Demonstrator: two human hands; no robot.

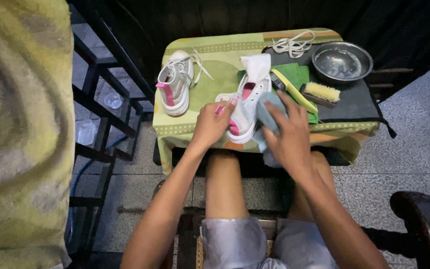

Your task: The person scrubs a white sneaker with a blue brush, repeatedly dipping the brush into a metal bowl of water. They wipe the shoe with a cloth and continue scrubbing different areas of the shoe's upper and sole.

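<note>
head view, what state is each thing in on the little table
left hand: fingers gripping the near shoe's heel
right hand: pressing a cloth to the shoe
near shoe: unlaced, tongue pulled up
cloth: bunched against the shoe's side
far shoe: upright, laced
metal bowl: holds water
brush: lying unused
loose lace: coiled

We found a single view, taken from a camera worn on the person's head. It looked steeply downward and forward, over the person's own knees, to a small table [202, 82] set just ahead. We noted the left hand [210, 124] and right hand [287, 134] near the centre of the picture, at arm's reach from the lens. The table's far edge lay towards the top, floor tiles showed at both sides. No second view was supplied, so no overlap existed.
</note>
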